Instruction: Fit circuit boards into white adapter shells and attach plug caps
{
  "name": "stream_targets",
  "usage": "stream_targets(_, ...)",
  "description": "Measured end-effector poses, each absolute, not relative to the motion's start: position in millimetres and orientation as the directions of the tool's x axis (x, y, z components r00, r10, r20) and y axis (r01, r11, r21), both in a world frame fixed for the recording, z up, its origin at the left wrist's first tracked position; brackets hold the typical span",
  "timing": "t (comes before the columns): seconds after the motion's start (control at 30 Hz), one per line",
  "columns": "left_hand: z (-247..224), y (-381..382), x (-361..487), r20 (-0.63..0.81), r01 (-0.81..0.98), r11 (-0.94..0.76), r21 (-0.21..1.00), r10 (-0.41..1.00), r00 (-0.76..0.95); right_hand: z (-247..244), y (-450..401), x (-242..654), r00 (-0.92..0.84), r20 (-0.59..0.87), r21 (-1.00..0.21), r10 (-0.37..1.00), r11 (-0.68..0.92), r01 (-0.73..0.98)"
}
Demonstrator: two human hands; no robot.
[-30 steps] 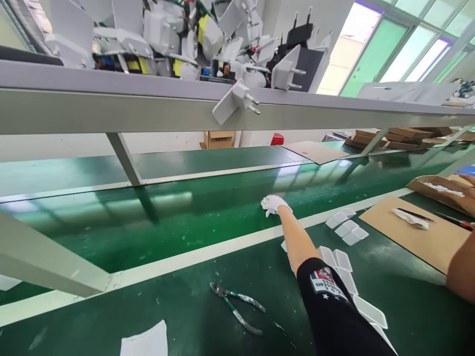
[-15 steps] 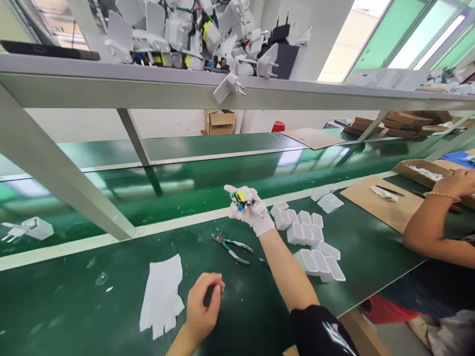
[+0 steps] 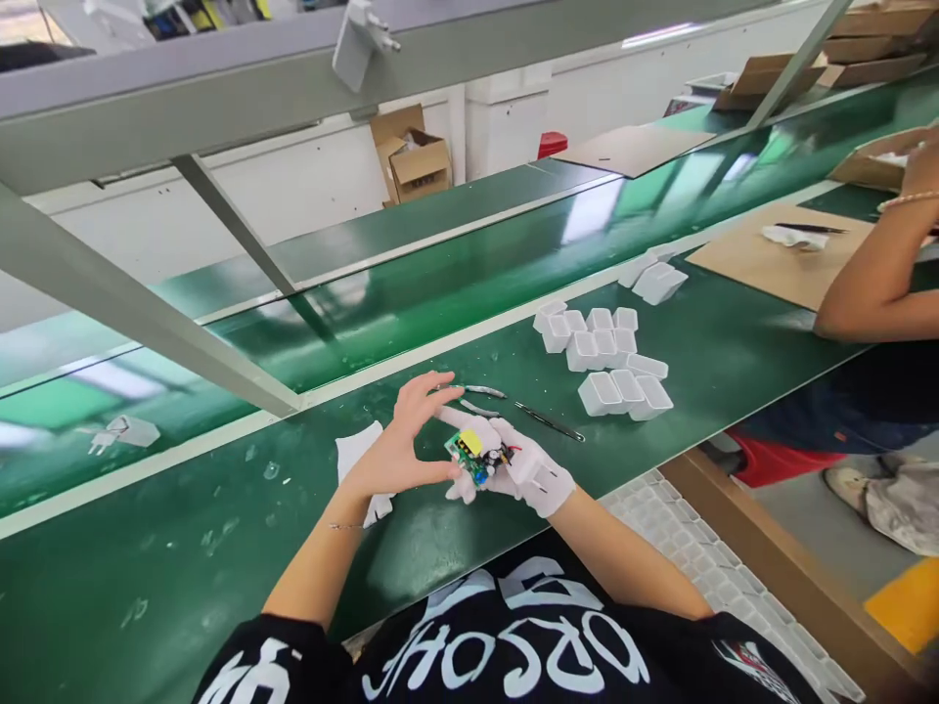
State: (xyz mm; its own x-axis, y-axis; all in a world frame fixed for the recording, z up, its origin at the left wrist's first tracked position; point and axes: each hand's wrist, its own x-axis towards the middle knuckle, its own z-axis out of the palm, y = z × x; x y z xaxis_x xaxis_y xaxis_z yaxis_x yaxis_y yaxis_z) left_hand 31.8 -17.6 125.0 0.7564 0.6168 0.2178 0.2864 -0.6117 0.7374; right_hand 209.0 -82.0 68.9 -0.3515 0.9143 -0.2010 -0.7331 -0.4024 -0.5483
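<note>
My right hand, in a white glove, holds a small circuit board with a yellow transformer and a white plug piece with two pins. My bare left hand is open, thumb and fingers spread around the board's left side; whether the thumb touches it I cannot tell. Under the left forearm lies a white glove, partly hidden. Just beyond both hands are pliers, mostly covered by my left fingers, and black tweezers.
Several white plastic cases stand in rows at the right. Another person's arm is by a brown board. At the left, a plug adapter lies behind a slanted metal post. A shelf runs overhead.
My right hand has drawn the circuit board back towards my body. My left hand has risen from the table to the board and its fingers have spread. The view has tilted down.
</note>
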Motion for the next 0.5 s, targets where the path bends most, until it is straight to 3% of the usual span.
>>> stream_targets(0.13, 105.9, -42.6, 42.6, 0.353, 0.409, -0.623, 0.667, 0.748, 0.562, 67.2, -84.6, 211.7, -0.225, -0.187, -0.509, 0.956, -0.290, -0.810)
stream_targets(0.3, 106.0, -57.2, 55.9, 0.246, 0.597, -0.599, 0.533, 0.785, 0.568, 54.1, -83.9, 209.5, -0.152, -0.239, -0.516, 0.959, -0.257, -0.817)
stream_targets(0.5, 113.2, -52.2, 66.3, 0.140, 0.595, -0.570, 0.566, 0.778, 0.613, 41.8, -92.8, 213.1, -0.040, -0.232, -0.536, 0.972, -0.162, -0.828)
